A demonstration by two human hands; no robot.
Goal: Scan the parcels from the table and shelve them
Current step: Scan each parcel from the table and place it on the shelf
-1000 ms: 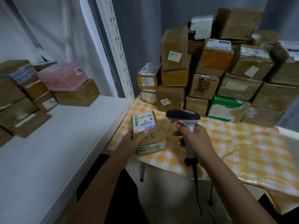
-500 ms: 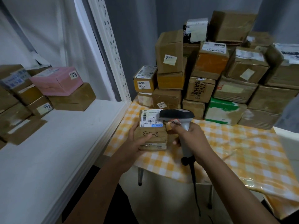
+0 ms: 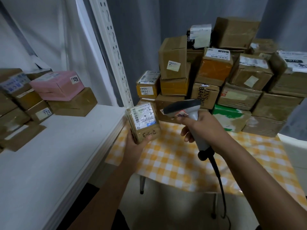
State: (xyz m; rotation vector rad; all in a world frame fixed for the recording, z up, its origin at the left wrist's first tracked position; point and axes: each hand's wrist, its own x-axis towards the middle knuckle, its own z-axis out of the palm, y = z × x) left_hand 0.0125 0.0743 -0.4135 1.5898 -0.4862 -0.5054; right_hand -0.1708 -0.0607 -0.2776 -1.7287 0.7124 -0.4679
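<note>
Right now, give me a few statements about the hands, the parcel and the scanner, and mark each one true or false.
1. The left hand holds a small brown parcel lifted off the table. True.
2. The right hand is empty. False: it grips a grey scanner.
3. The held parcel's label faces the camera. True.
4. The pink box sits on the table. False: it rests on a brown box on the white shelf.
5. The scanner's cable hangs down from its handle. True.

Scanner cable [image 3: 221, 185] cut off below.
</note>
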